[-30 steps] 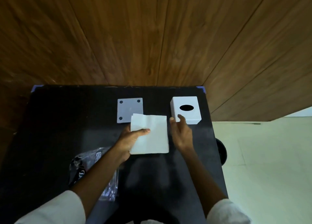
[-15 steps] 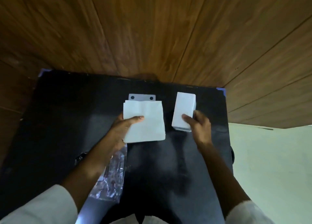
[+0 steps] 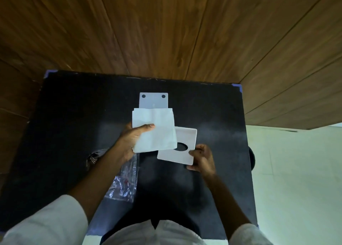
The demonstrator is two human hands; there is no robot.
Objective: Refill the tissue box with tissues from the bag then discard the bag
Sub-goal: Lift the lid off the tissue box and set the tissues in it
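tissue box (image 3: 182, 152), white w/ a smooth matte face, square-ish w/ rounded corners, is held up off the black surface (image 3: 74, 126) by the right hand (image 3: 202, 158), tilted so its top faces the camera. dark oval slot in that top, partly covered by the tissues. right fingers (image 3: 193, 153) are curled shut on the box's near right corner, thumb on the front face, rest wrapped behind.

tissues (image 3: 154, 129): soft white folded stack, roughly square, slight crease down the middle, edges a bit uneven. left hand (image 3: 129, 143) has them clamped, thumb pressed flat across the top, other fingers underneath & hidden. stack overlaps the box's upper left part, so it sits in front of it; can't tell if they touch.

behind the tissues, flat on the surface, a pale grey square plate (image 3: 153, 100), thin & rigid-looking, two dark round holes showing near its far corners; near half is hidden by the stack.

bag (image 3: 123, 183) lies on the surface under the left forearm: clear crinkly plastic, shiny, some dark & red print on it, crumpled at the left end.

surface is matte black, rectangular, w/ blue bits at the far corners. brown wood-grain panels behind it, pale floor off to the right. white sleeves on both arms.
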